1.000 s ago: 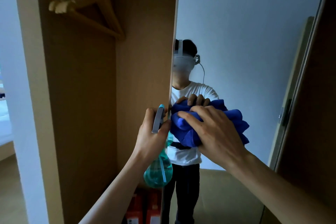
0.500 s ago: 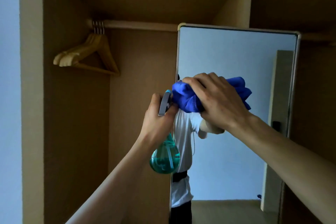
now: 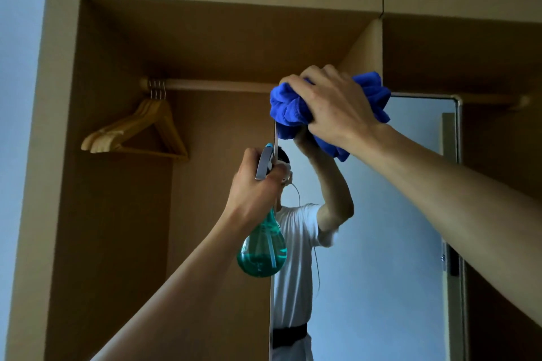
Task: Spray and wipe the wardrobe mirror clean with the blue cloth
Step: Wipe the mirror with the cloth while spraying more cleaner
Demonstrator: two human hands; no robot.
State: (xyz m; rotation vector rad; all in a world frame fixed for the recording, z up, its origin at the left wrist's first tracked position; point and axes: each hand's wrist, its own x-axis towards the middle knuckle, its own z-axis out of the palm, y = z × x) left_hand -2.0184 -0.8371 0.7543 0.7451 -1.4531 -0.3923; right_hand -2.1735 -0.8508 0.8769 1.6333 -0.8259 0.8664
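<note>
The tall wardrobe mirror (image 3: 381, 243) stands on edge-hinged panel at centre right, its metal frame rounded at the top right. My right hand (image 3: 334, 108) grips a bunched blue cloth (image 3: 289, 110) and presses it against the mirror's top left corner. My left hand (image 3: 255, 187) holds the neck and trigger of a teal spray bottle (image 3: 261, 252), which hangs beside the mirror's left edge. The glass reflects a person in a white shirt with a raised arm.
The open wardrobe (image 3: 123, 214) fills the left, with a wooden rail (image 3: 217, 85) and several wooden hangers (image 3: 137, 132) at its left end. A pale wall (image 3: 17, 126) borders the far left. A second compartment (image 3: 498, 155) lies right of the mirror.
My right hand has carried the cloth up the glass from mid-height to the top left corner. The view has tilted upward. My left hand keeps the bottle by the mirror's edge.
</note>
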